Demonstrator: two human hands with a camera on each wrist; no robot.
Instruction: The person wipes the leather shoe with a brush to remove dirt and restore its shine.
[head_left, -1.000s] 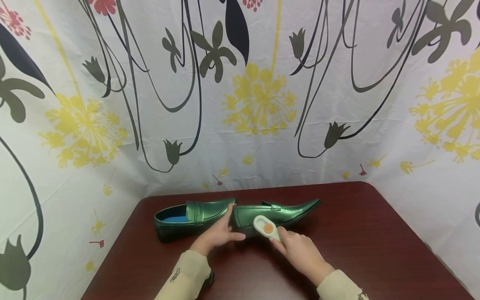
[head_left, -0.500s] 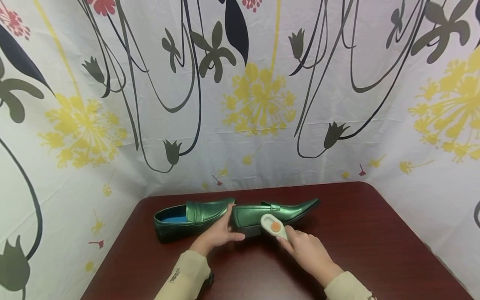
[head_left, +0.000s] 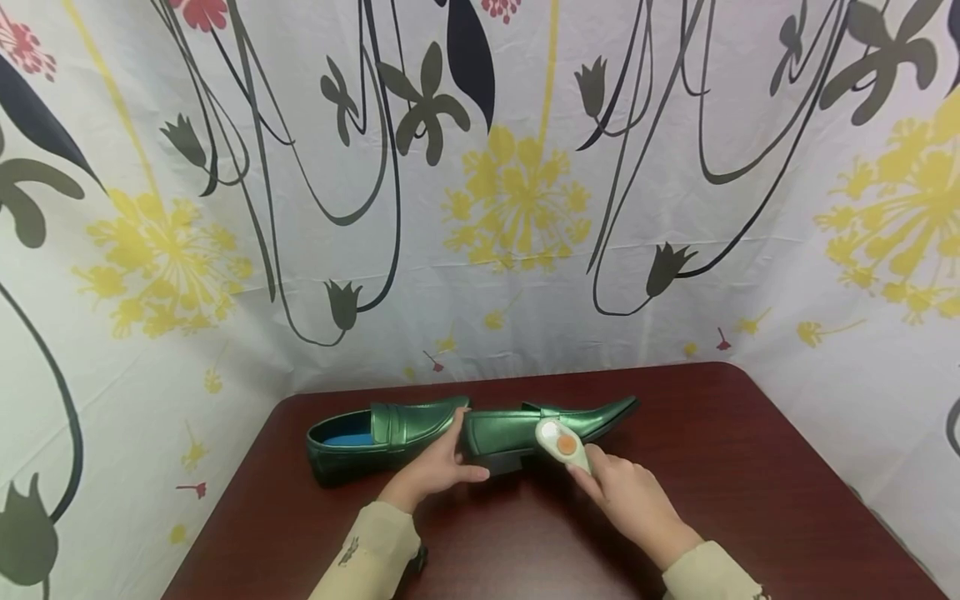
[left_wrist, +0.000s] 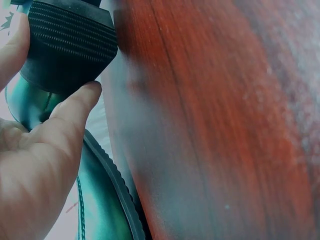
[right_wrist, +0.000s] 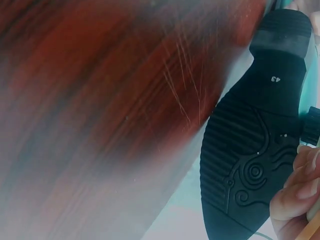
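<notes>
A metallic green loafer (head_left: 500,430) stands tilted on its side, its toe to the right; the patterned black sole (right_wrist: 280,95) faces the right wrist camera. My left hand (head_left: 433,473) grips its heel (left_wrist: 70,47) between thumb and fingers. In my right hand (head_left: 632,502) is a small brush with a pale handle (head_left: 551,433) and an orange spot. Its dark bristles (right_wrist: 311,127) meet the upper's side near the sole. The matching loafer (head_left: 341,458), with a blue insole, lies behind and left of my left hand, its toe partly hidden.
Both shoes are on a dark red wooden table (head_left: 517,542) with a rounded far corner. A white cloth (head_left: 480,325) printed with flowers hangs around the table's back and sides.
My right hand has moved the brush rightward along the shoe's side, from near the heel to about the middle. My left hand and both shoes have stayed in place.
</notes>
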